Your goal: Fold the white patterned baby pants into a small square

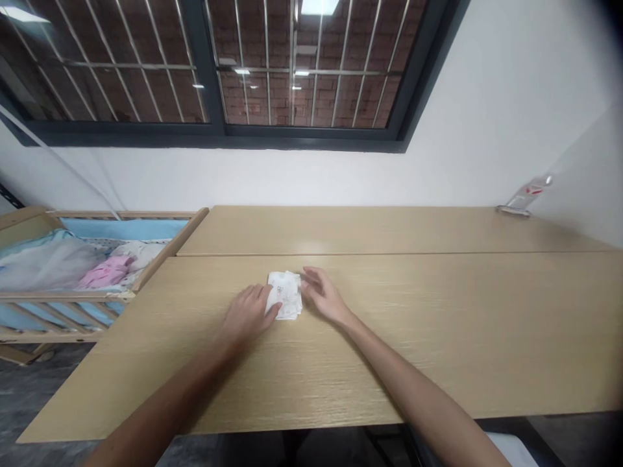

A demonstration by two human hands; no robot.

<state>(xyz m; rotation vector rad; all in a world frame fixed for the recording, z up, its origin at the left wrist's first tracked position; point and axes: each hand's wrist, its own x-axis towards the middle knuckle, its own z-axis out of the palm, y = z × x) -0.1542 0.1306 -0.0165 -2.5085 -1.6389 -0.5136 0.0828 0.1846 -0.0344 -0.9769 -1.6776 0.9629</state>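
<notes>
A small white folded cloth with a faint print lies on the wooden table, its layers stacked into a rough square. My left hand grips its left side, the thumb over the lower left part and the other fingers at the upper left edge. Beside the right edge is my right hand, its fingers slightly curved and apart, with the fingertips close to the cloth. Whether those fingertips touch it I cannot tell.
The pale wooden table has a seam running along its back part. To the left stands a wooden crib with blue lining and a pink cloth inside. A clear bottle-like object leans in the back right corner, under the white wall.
</notes>
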